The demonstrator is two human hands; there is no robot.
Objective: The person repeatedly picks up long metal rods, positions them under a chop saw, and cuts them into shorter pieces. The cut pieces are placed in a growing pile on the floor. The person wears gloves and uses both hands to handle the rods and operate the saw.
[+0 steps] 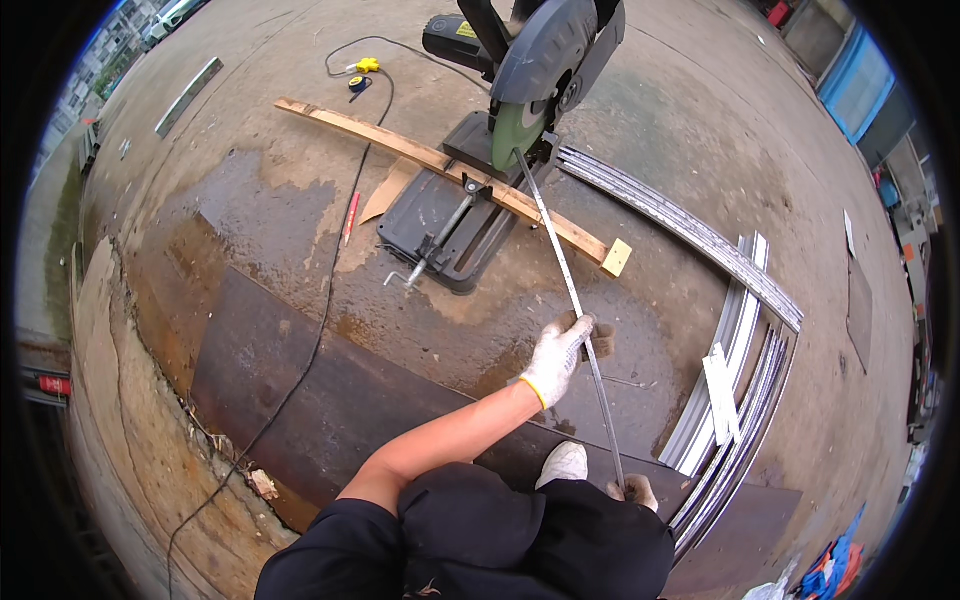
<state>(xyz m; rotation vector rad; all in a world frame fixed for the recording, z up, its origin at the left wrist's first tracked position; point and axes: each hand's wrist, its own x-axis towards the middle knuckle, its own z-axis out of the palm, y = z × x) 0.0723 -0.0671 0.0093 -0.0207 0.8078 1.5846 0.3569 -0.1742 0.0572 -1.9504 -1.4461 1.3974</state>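
My left hand (562,358), in a white knit glove with a yellow cuff, is closed around the middle of a long thin metal strip (562,262). At the strip's near end, by my knee, my right hand (637,492) holds it in a gloved grip, partly hidden by my dark clothing. The strip's far end reaches the green disc (518,130) of a cut-off saw (545,60). Beneath the strip, a wooden bar (370,132) lies across the saw's black base (410,225), next to its clamp screw (440,235).
Metal profiles (690,220) lie on the ground to the right, with white pieces (720,395) on some. A black cable (325,310) crosses the left side. A red marker (352,215), tape measure (359,84) and yellow plug (368,65) lie beyond. A dark sheet (270,360) lies near my feet.
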